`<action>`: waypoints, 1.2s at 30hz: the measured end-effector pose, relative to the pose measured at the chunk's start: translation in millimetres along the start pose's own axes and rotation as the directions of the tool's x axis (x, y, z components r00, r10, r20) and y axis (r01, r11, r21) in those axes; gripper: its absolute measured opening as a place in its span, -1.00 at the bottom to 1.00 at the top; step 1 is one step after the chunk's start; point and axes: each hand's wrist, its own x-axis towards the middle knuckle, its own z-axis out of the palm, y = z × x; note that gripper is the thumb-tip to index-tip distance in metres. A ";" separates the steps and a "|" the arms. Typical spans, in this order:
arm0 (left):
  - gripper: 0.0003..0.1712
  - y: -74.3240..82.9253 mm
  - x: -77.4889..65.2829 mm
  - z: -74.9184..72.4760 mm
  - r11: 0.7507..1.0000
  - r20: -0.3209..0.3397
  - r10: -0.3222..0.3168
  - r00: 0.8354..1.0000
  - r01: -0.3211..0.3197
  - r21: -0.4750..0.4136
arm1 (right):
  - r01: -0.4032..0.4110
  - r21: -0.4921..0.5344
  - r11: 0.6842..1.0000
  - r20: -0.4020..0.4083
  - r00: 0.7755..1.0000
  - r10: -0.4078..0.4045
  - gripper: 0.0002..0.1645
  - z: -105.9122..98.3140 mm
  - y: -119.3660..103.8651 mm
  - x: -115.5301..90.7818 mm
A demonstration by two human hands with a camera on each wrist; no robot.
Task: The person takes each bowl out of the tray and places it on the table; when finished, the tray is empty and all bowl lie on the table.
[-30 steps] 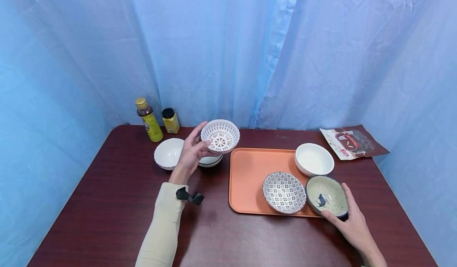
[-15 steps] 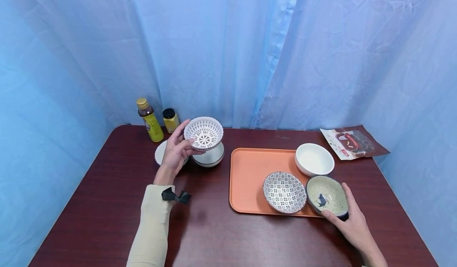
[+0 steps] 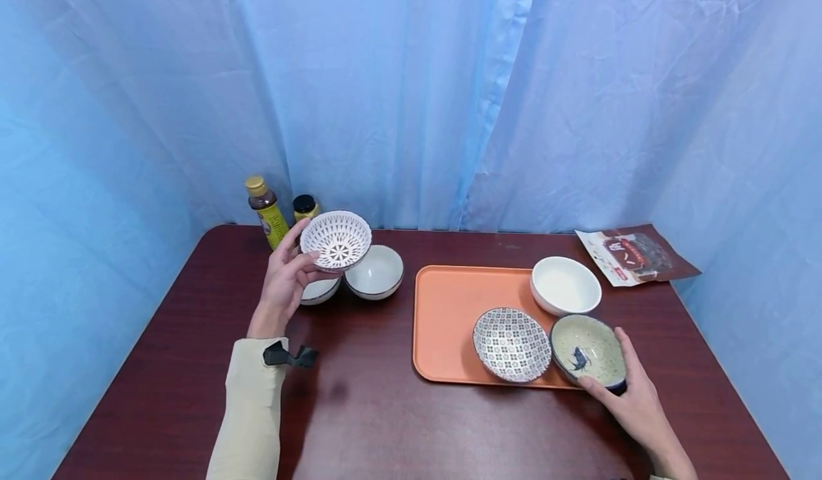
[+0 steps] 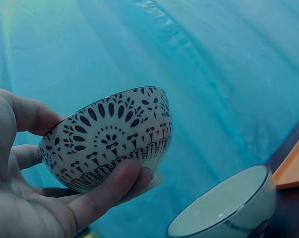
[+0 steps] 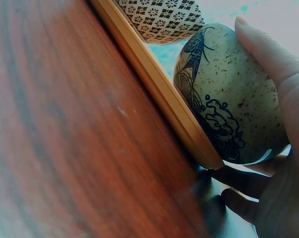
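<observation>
My left hand (image 3: 282,284) holds a white bowl with a dark petal pattern (image 3: 336,241) in the air, thumb on the near side and fingers round the far rim. In the left wrist view the patterned outside of this bowl (image 4: 109,136) faces the camera. Just below it are two white bowls with dark rims: one (image 3: 375,273) shows well, the other (image 3: 320,291) is partly covered. At the tray's right end my right hand (image 3: 636,401) grips a speckled green bowl (image 3: 589,348) with a dark blue drawing inside; its thumb and fingers span the side.
An orange tray (image 3: 443,323) bears a grey-patterned bowl (image 3: 511,346). A plain white bowl (image 3: 565,286) sits at its back right corner. Behind stand a sauce bottle (image 3: 268,216) and a black-lidded jar (image 3: 305,206). A snack packet (image 3: 637,255) lies far right, before the blue curtain (image 3: 398,109).
My left hand has carried the petal-patterned bowl leftward, uncovering the right white bowl and covering part of the left one and the jar. The right hand stays on the green bowl.
</observation>
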 end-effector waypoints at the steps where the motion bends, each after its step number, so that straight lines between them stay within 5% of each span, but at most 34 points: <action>1: -0.18 1.1 -1.0 -2.9 1.000 -0.004 0.001 1.000 -0.001 -0.003 | 0.002 0.000 1.000 -0.001 1.000 -0.002 0.25 -0.2 -0.4 0.1; 15: -0.24 10.1 -17.0 -50.3 0.993 -0.042 0.085 0.996 -0.088 -0.084 | 0.020 -0.008 1.000 -0.008 1.000 -0.020 0.23 -0.4 -0.8 0.0; 25: -0.34 13.8 -25.6 -84.9 0.983 -0.109 0.103 0.989 -0.117 -0.138 | -0.006 -0.010 1.000 0.007 1.000 0.006 0.25 0.2 2.2 0.1; 36: -0.36 10.4 -34.4 -121.6 0.954 -0.149 0.111 0.983 -0.147 -0.262 | 0.054 -0.021 0.998 -0.038 0.998 -0.055 0.22 2.3 2.4 -3.0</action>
